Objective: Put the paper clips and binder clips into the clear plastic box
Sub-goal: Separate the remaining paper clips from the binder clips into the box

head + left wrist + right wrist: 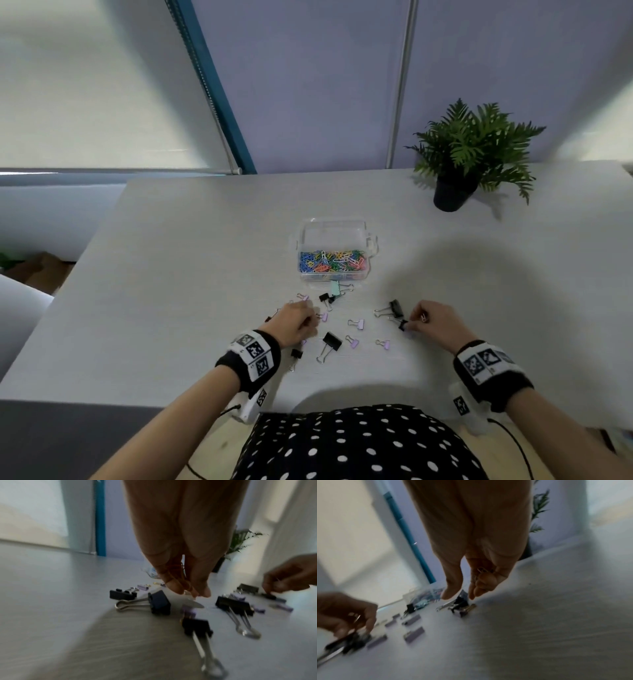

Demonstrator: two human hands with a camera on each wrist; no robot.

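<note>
Both hands are gathering binder clips off the surface [171, 274]: left hand [295, 323] and right hand [435, 322] each pinching small clips; next, carrying them to the clear plastic box [334, 236].

lilac wall [308, 85] | white blind [85, 85] | potted fern [472, 147] | pale table [171, 274]

We find no readable words, numbers or brands, only black-and-white square code markers on the wristbands [255, 354] at lower left and lower right of the head view, patterns we cannot decode
</note>
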